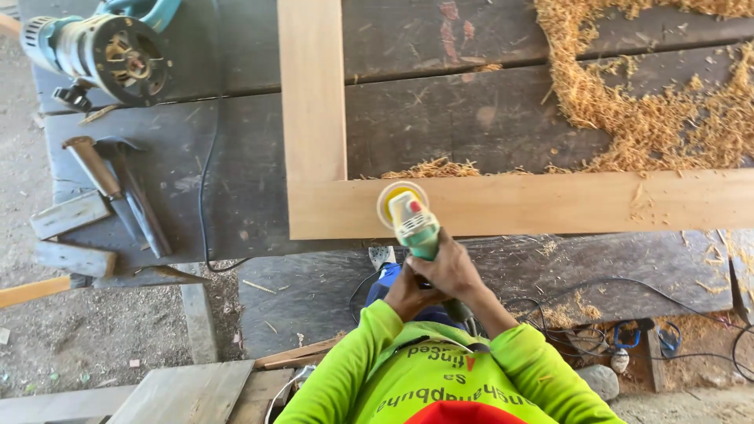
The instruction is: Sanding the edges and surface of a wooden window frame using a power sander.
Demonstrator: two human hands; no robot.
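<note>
A dark, weathered plank workbench (440, 118) fills the view, standing on bare dirt with cables trailing at 4 o'clock. On it lies a pale wooden frame (503, 204), one rail running up toward 12 o'clock and the other out to 3 o'clock, joined at a corner near the centre. A green angle grinder (410, 222) with a yellow sanding disc rests flat on the lower rail just right of that corner. The right hand (454, 271) has its fingers wrapped tight round the grinder's body; the left hand (407, 294), just below at 7 o'clock from it, has its fingers closed on the rear of the tool.

Sanding here goes best, I judge, with the disc kept nearly flat, pressure light and even, and strokes following the grain, so the joint is not gouged or dished.

A heap of wood shavings (652, 102) spreads across the bench toward 2 o'clock, touching the frame's inner edge. At 10 o'clock a router (110, 51) lies on its side; below it, a wooden-handled chisel (98, 169) and two wood offcuts (71, 235) sit near the bench edge. No container shows, so there are no contents to tell.
</note>
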